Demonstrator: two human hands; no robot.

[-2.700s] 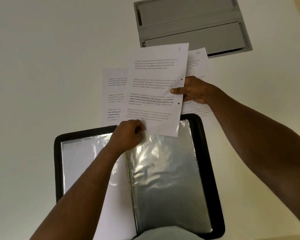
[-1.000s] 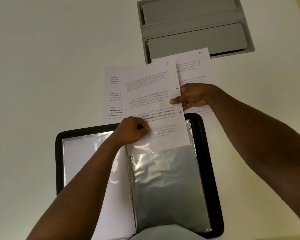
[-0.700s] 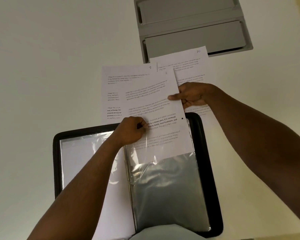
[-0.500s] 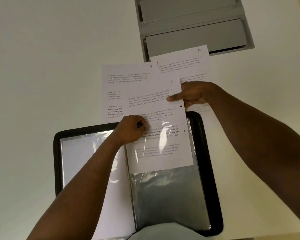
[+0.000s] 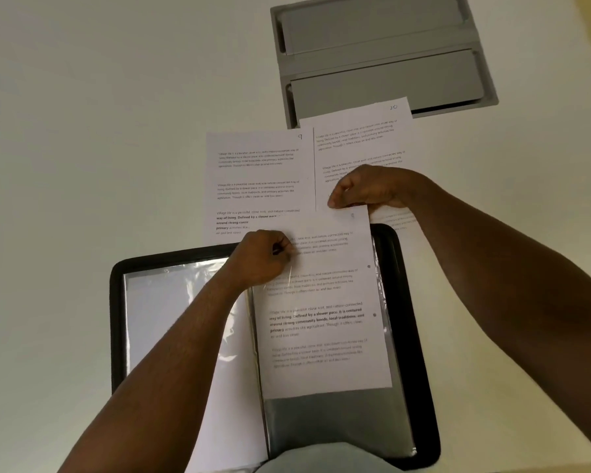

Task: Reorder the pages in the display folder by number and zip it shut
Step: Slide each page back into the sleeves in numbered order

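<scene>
The person is sliding a printed page (image 5: 321, 302) into the clear sleeve (image 5: 338, 411) on the right half of the open display folder (image 5: 420, 336), which lies in the lower centre of the frame. The right hand (image 5: 365, 187) pinches the top edge of this page, near its upper right corner. The left hand (image 5: 263, 257) has its fingers curled at the upper left corner of the sleeve and seems to hold its mouth open. Most of the page is inside; a part at the top sticks out, and the grey bottom of the sleeve is not yet covered. The next move probably calls for an even push downward, so the sheet does not buckle. Page 9 (image 5: 256, 179) and page 10 (image 5: 359, 138) lie on the table (image 5: 82, 131) above the folder, beside each other.
</scene>
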